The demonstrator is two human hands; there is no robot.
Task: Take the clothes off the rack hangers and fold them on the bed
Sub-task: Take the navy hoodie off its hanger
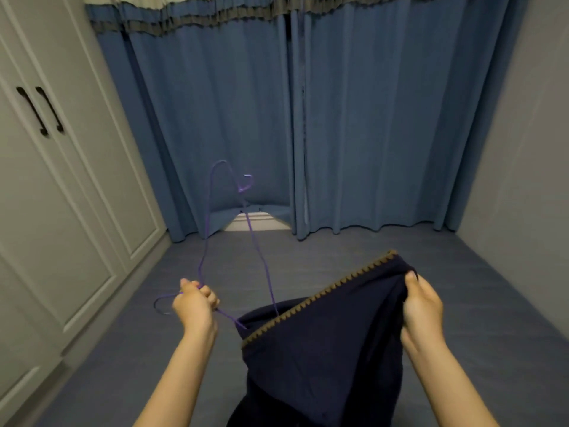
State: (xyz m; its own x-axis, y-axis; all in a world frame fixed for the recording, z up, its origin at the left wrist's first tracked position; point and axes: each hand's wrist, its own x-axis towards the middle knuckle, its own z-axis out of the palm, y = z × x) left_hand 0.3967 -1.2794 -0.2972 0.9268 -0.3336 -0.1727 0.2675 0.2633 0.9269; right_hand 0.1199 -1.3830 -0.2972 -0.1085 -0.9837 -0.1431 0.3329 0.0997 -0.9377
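Purple hanger (228, 229) gripped by left hand (195, 304) — hook pointing away; right hand (421, 306) pinches navy garment (323, 349).

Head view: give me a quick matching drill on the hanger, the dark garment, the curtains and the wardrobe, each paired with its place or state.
Things:
1. purple hanger
2. dark garment
3. blue curtains
4. white wardrobe

Places or states:
A. along the left side
B. gripped by the left hand
C. drawn shut across the far wall
D. edge pinched by the right hand

Pairs: 1-B, 2-D, 3-C, 4-A
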